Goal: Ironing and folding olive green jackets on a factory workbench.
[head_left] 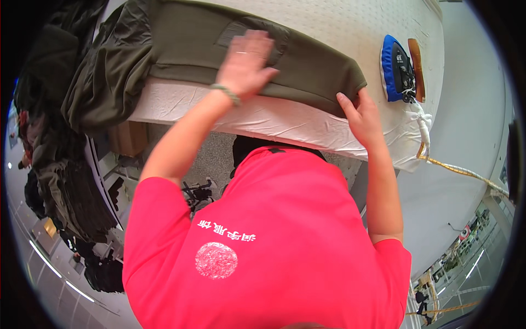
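Observation:
An olive-green sleeve (192, 41) lies lengthwise along the near side of a white padded ironing table (350, 27). Its darker, smoother patch (268, 34) shows near the middle. Over that patch my left hand (247, 63) is laid palm down with fingers stretched out, slightly blurred. At the sleeve's right end, my right hand (359, 118) pinches the edge, thumb on top and the other fingers partly hidden behind the cloth. Toward the left, the rest of the garment (107, 88) bunches up and hangs over the table's near edge.
An iron (395, 68) with a blue-edged sole cover rests at the table's right, beside a curved brown strip (417, 68). Its wrapped hose (423, 129) runs off to the right. Dark garments (71, 186) are heaped at the left. A cardboard box (129, 137) sits below the table.

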The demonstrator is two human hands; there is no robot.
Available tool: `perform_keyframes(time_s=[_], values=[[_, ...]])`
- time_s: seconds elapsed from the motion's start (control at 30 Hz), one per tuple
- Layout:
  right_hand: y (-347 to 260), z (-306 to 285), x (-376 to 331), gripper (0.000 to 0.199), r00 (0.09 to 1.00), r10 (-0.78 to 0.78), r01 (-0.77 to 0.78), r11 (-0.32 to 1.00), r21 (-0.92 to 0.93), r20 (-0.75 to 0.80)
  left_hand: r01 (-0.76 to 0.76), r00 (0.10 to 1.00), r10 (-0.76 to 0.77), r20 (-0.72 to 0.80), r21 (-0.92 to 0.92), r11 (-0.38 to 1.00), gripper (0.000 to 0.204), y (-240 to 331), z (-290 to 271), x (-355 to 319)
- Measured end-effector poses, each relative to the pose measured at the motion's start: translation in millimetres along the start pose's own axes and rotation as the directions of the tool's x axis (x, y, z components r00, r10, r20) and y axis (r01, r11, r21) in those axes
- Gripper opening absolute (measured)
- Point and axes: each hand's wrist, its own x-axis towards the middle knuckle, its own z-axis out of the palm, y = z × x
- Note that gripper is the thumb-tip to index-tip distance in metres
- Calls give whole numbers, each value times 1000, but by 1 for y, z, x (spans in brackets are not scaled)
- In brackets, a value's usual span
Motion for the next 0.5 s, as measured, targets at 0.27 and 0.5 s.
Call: perform_keyframes(time_s=[0.27,0.5], values=[[53,10,18,41,978,152,-203,860,467,146,-246,969,245,-25,-121,962,67,112,41,7],[52,18,18,44,979,177,-200,938,284,106,-173,974,169,-154,-11,985,39,50,1,-54]])
